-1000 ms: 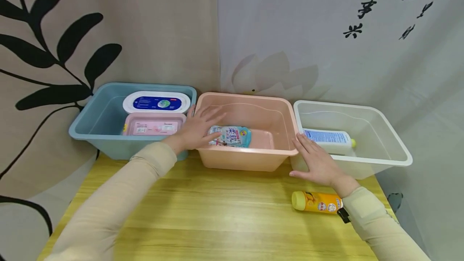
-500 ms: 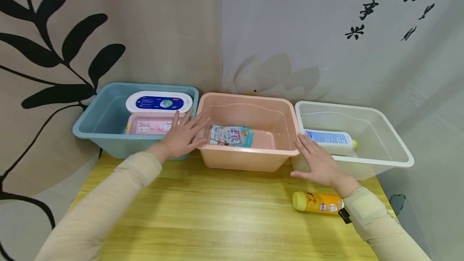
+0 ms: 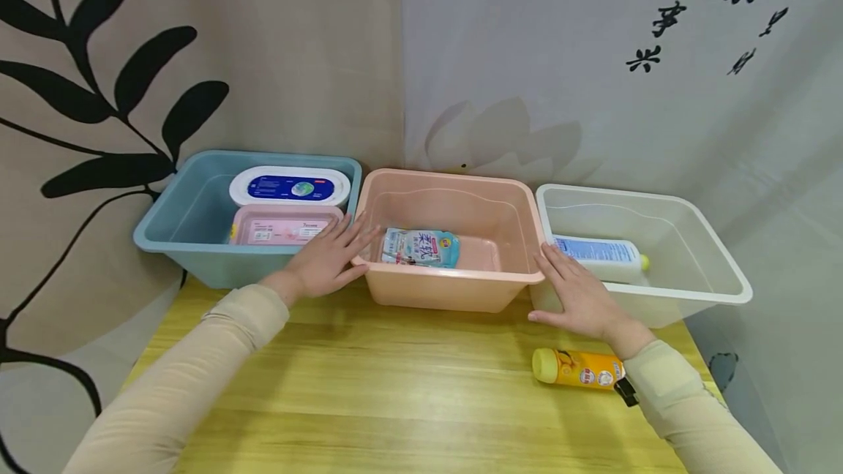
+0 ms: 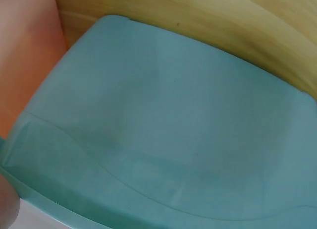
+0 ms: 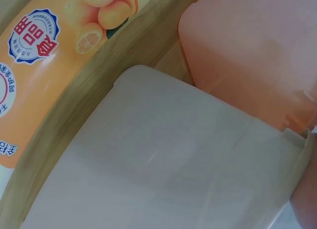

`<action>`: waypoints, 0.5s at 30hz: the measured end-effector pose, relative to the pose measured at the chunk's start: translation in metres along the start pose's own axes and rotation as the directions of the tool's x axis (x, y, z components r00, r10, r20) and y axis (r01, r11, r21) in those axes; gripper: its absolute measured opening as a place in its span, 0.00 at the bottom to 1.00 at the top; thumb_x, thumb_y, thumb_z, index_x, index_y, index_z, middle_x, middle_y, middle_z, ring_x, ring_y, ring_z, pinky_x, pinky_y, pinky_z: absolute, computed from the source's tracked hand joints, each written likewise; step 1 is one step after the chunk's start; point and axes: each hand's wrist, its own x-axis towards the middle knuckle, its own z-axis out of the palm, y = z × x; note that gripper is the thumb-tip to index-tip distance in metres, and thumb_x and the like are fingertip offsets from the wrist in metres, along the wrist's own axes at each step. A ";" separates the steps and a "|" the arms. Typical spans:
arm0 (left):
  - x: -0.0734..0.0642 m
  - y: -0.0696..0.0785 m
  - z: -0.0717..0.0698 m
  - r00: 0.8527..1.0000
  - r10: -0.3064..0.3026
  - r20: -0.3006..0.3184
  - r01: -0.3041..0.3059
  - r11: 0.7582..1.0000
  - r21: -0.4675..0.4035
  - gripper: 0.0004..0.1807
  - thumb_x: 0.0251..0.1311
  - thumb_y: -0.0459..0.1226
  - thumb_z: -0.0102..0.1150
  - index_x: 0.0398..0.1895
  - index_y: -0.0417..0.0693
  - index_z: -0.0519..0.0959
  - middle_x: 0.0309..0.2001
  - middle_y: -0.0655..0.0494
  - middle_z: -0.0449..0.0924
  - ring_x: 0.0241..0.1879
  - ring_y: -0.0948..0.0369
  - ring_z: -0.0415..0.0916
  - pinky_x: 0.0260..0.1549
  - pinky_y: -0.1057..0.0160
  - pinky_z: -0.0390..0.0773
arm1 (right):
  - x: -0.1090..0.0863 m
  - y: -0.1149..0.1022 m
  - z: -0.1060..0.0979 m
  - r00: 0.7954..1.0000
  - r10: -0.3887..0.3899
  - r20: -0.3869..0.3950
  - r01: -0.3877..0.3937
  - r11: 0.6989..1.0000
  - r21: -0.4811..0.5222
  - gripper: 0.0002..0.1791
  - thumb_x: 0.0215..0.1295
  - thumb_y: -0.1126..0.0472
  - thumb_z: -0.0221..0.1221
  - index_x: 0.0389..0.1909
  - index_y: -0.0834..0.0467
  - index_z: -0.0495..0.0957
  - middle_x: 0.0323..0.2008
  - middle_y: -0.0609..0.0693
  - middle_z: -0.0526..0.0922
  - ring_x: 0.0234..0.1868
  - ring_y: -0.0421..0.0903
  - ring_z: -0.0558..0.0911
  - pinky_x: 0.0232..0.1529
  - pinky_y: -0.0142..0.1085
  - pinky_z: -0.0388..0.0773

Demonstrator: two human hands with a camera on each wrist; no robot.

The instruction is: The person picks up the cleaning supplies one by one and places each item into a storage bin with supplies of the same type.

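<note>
My left hand (image 3: 323,260) is spread over the near corner where the blue bin (image 3: 178,246) meets the pink bin (image 3: 448,292), its fingers extended at the rims. My right hand (image 3: 582,297) lies with straight fingers at the corner between the pink bin and the white bin (image 3: 698,297). In the blue bin are a white oval pack with a blue label (image 3: 290,186) and a pink box (image 3: 283,227). A blue-and-white soft packet (image 3: 420,248) lies in the pink bin. The white bin contains a white bottle with a blue label (image 3: 601,257).
An orange bottle with a yellow cap (image 3: 579,369) lies on the wooden table (image 3: 395,386), close to my right wrist. Its fruit-printed label (image 5: 74,45) fills a corner of the right wrist view. A curtain (image 3: 296,57) hangs behind the bins.
My left hand has drawn back left and toward me from the pink bin's near left corner, its fingers staying extended. My right hand and the bins' contents stay where they were.
</note>
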 end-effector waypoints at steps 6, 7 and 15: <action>-0.006 0.003 0.000 1.000 0.021 -0.022 -0.021 1.000 -0.006 0.36 0.68 0.54 0.40 0.74 0.52 0.47 0.74 0.43 0.43 0.73 0.42 0.40 0.71 0.46 0.44 | -0.002 0.001 -0.001 1.000 -0.002 -0.016 0.002 1.000 -0.018 0.56 0.51 0.34 0.59 0.71 0.65 0.51 0.72 0.63 0.50 0.73 0.59 0.52 0.68 0.53 0.54; -0.006 0.003 0.000 1.000 0.021 -0.023 -0.021 1.000 -0.003 0.36 0.68 0.54 0.40 0.74 0.51 0.47 0.74 0.43 0.44 0.73 0.42 0.41 0.71 0.46 0.44 | -0.002 0.001 -0.001 1.000 0.002 -0.013 -0.002 1.000 -0.012 0.56 0.51 0.34 0.59 0.71 0.64 0.50 0.72 0.63 0.50 0.73 0.59 0.51 0.69 0.53 0.53; -0.009 0.001 0.001 1.000 0.004 -0.009 -0.004 1.000 0.012 0.35 0.68 0.54 0.39 0.74 0.52 0.48 0.74 0.44 0.44 0.73 0.43 0.40 0.71 0.48 0.44 | -0.008 0.004 -0.004 0.995 -0.023 -0.098 0.032 0.995 0.092 0.55 0.51 0.34 0.60 0.72 0.60 0.50 0.72 0.63 0.50 0.72 0.62 0.50 0.72 0.54 0.39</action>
